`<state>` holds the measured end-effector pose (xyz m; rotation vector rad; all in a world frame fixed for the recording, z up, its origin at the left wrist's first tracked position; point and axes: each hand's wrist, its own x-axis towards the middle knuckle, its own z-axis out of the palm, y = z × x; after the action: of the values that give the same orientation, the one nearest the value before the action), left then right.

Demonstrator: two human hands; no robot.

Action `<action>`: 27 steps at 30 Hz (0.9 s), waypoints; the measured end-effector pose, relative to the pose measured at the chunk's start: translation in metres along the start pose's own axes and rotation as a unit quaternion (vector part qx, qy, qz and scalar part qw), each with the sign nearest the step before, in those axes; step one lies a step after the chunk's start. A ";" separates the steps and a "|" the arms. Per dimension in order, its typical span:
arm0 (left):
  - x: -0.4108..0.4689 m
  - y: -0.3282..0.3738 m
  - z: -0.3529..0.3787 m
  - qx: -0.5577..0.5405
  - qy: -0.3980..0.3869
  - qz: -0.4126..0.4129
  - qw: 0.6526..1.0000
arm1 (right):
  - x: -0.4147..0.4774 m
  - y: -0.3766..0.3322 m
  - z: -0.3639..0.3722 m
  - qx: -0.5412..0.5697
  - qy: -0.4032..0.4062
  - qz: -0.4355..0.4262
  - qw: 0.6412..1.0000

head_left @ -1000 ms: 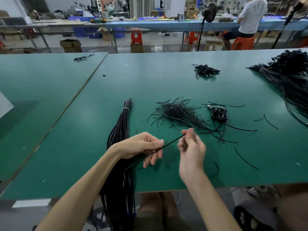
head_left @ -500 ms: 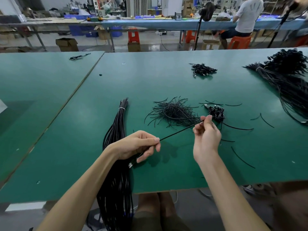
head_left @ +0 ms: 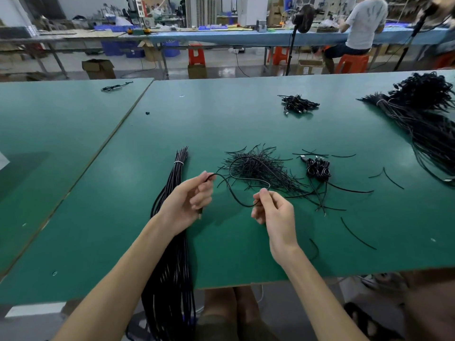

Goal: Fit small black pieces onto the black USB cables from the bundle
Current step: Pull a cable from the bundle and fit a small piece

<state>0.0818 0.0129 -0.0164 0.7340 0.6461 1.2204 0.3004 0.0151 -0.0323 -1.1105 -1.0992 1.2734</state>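
Both hands hover just above the green worktop [head_left: 246, 124], sharing one black cable [head_left: 230, 190]. The left hand [head_left: 189, 200] has its fingers curled round one end, a connector tip poking out below the palm. The right hand [head_left: 275, 212] pinches the cable between thumb and fingertips, the rest of the fingers loosely bent. Between them the cable sags in a curve and loops over the pile of short black pieces [head_left: 258, 166] just behind. The tied bundle [head_left: 179, 173] lies under the left forearm and hangs off the near edge. A small heap of coiled cables [head_left: 317, 168] sits right of the pile, and loose strands [head_left: 357, 232] lie scattered near the right hand.
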 end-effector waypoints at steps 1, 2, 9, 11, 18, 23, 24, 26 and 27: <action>-0.001 0.002 0.000 -0.043 -0.013 0.004 0.999 | 0.000 0.001 0.000 0.008 0.012 0.001 1.000; -0.003 0.004 -0.001 -0.097 -0.019 0.011 0.995 | 0.000 0.002 -0.001 0.016 0.024 0.001 1.000; -0.010 0.015 -0.002 -0.314 0.001 0.109 0.943 | 0.000 0.003 -0.003 0.050 0.046 0.007 0.998; -0.006 0.012 -0.001 -0.256 0.039 0.129 0.957 | -0.001 0.003 -0.002 0.033 0.037 0.002 0.999; 0.001 0.006 -0.006 -0.139 0.111 0.127 0.976 | -0.008 -0.002 0.000 -0.081 -0.049 -0.031 0.995; 0.000 0.005 -0.006 -0.162 0.078 0.114 0.977 | -0.013 -0.004 0.004 -0.162 -0.100 -0.063 0.980; -0.002 0.006 -0.006 -0.193 0.052 0.097 0.975 | -0.013 -0.005 0.004 -0.163 -0.102 -0.064 0.979; -0.007 0.008 -0.007 -0.242 0.002 0.067 0.968 | -0.013 -0.005 0.004 -0.138 -0.089 -0.058 0.985; -0.008 0.009 -0.008 -0.245 -0.012 0.061 0.967 | -0.012 -0.005 0.003 -0.120 -0.074 -0.053 0.989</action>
<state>0.0686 0.0076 -0.0135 0.3746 0.2592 1.4120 0.2984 0.0032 -0.0267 -1.1315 -1.4336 1.1765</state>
